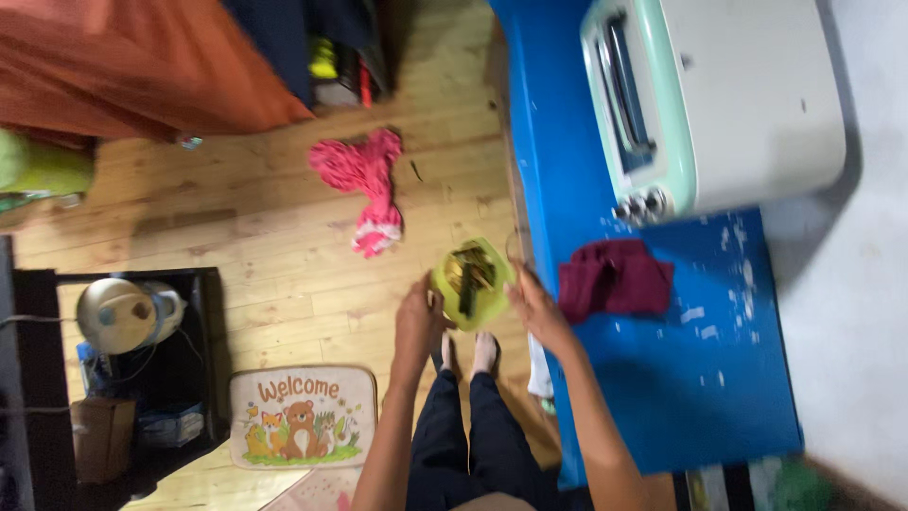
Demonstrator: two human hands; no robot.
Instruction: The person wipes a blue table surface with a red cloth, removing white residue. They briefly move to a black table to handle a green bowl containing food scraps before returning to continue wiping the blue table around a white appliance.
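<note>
- Head view: left hand (419, 317) and right hand (537, 308) each close a grip on opposite rims of a green bowl (470, 281) of dark scraps.
- Bowl hangs between both grips, above the wooden floor (236, 227), just beside the blue bench (662, 378).
- Judged step: carrying; next calls for level, steady hands.

Dim indoor light, overall motion blur (edges softest), muted shadows, faint glare on pale wall

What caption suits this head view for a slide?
Both hands, left hand and right hand, hold a green bowl beside a blue table with a maroon cloth.
</note>
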